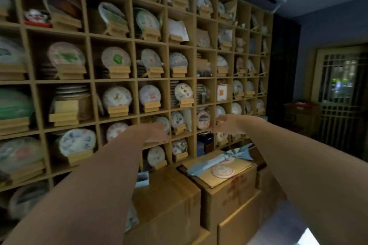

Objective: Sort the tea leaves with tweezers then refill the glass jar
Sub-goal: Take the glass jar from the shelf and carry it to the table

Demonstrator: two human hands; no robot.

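Note:
Both my arms stretch forward at chest height in front of a wall of shelves. My left hand is blurred, its fingers loosely curled, and I see nothing in it. My right hand is about a hand's width to its right, fingers bent toward the left hand, also with nothing visible in it. No tweezers, tea leaves or glass jar are in view.
A tall wooden cubby shelf filled with wrapped round tea cakes on small stands covers the wall. Stacked cardboard boxes stand below my hands, one topped with a tea cake and blue cloth. A lattice door is at far right.

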